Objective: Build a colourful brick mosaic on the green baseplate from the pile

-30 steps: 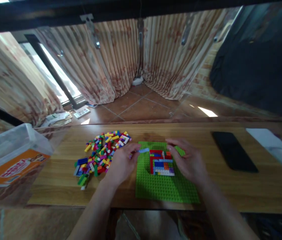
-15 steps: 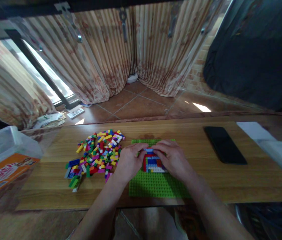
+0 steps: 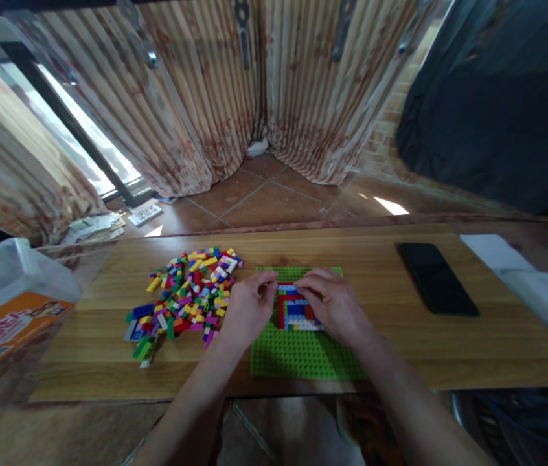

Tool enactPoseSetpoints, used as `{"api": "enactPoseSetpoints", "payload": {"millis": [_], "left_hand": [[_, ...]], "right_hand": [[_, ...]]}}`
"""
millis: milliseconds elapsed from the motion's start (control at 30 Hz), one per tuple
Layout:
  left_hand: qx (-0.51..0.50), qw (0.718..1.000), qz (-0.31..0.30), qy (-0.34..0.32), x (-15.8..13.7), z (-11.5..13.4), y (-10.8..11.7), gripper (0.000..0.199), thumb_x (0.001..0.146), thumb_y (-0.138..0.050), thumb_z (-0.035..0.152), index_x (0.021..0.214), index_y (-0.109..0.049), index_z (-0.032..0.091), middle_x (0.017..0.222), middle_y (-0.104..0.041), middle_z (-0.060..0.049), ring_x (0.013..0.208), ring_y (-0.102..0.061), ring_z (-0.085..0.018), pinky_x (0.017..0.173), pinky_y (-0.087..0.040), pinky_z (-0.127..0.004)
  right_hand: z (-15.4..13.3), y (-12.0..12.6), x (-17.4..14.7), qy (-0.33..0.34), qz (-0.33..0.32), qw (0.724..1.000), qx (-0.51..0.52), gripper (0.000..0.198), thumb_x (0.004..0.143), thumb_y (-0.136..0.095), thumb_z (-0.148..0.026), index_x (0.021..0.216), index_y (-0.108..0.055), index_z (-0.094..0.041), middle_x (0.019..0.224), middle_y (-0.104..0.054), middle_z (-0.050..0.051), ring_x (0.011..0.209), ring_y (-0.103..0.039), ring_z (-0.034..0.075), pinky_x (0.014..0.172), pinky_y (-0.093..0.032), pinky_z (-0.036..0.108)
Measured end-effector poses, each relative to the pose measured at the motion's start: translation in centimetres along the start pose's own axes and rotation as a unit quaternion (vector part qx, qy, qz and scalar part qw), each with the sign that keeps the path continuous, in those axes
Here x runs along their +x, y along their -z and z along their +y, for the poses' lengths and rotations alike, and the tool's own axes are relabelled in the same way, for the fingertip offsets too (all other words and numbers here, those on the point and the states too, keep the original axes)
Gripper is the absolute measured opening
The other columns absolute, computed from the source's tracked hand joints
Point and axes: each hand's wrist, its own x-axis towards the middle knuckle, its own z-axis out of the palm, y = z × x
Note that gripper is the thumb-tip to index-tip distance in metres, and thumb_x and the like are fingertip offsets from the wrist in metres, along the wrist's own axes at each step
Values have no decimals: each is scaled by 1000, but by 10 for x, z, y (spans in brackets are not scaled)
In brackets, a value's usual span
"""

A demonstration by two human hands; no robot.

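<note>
A green studded baseplate [image 3: 303, 359] carries a flat build of toy bricks [image 3: 298, 310] in blue, red, white and light blue. My left hand [image 3: 252, 304] is just left of the build's top corner. Its thumb and fingers are pinched together, and whatever is between them is too small to make out. From the right, my right hand [image 3: 335, 301] reaches over the build, its thumb and fingertips closed at the right end of a light blue brick [image 3: 285, 288] in the top rows. That hand hides the build's right side.
Left of the baseplate lies a heap of loose coloured bricks [image 3: 196, 291] on the wooden table [image 3: 371, 349]. A clear plastic box [image 3: 21, 278] with an orange label stands at the far left. A black phone [image 3: 436, 278] and white paper [image 3: 497, 252] lie to the right.
My left hand has drawn slightly left, away from the build, and its top rows show more. My right hand stays at the upper edge. The view has tilted slightly.
</note>
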Motion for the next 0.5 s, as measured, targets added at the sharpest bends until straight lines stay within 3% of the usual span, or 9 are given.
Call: {"api": "enactPoseSetpoints", "payload": {"millis": [233,500], "left_hand": [[-19,999,18,28,2,-2,-6,18,82,-62,11,95,-72,17,94,-78,-5,86,-73,-17,83,-59,-29],[3,999,13,36,2,-1,-6,19,85,-59,15,97,-72,17,92,-78,-5,83,-73,-18,77,-58,-28]], "right_hand": [[0,4,1,-2,-31,999,14,22,91,-56,-16,83,-75,-23,87,-69,5,86,-61,19,79,-47,32],[5,9,0,-116,37,991,55,20,92,-53,-22,92,-73,-21,94,-72,6,89,-66,19,81,-49,32]]}}
